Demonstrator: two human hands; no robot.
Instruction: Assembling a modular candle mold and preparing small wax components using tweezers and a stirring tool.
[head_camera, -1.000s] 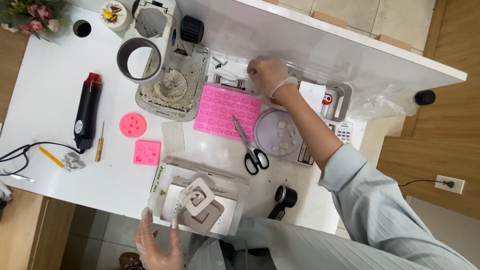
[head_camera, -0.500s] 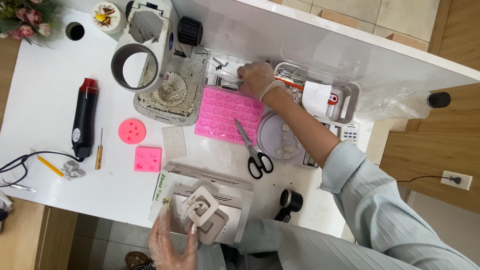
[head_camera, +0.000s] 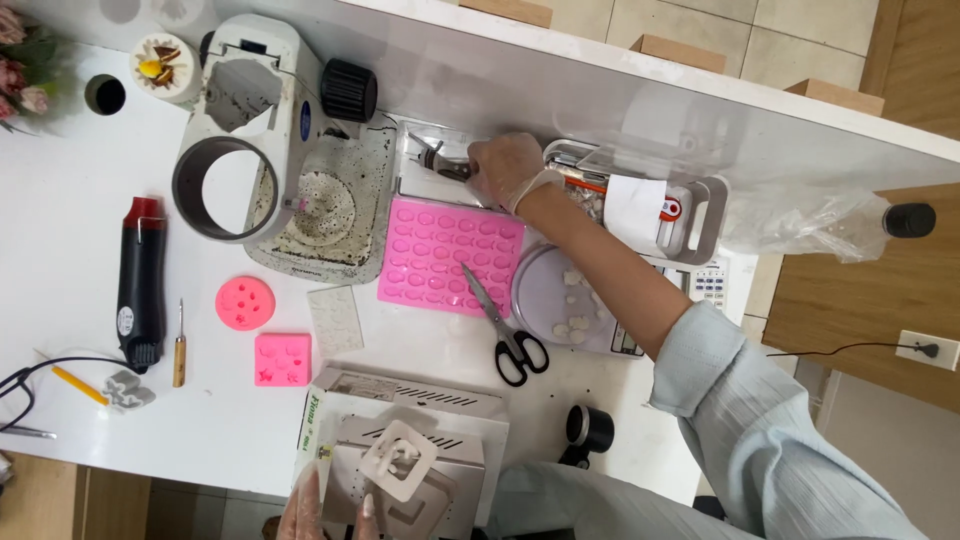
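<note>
- Head view: gloved right hand (head_camera: 505, 170) pinching small metal tool (head_camera: 440, 162) above pink rectangular silicone mould (head_camera: 447, 255); could drop onto it.
- Gloved left hand (head_camera: 320, 505) loosely steadying white square mould (head_camera: 400, 460); might tip off box edge.

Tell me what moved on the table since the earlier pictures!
The right hand slid a bit left along the back of the table and now touches a small metal tool in the clear tray there. The left hand stayed low at the white spiral mould on the box. The pink mould, scissors and black heat gun lie where they were.
</note>
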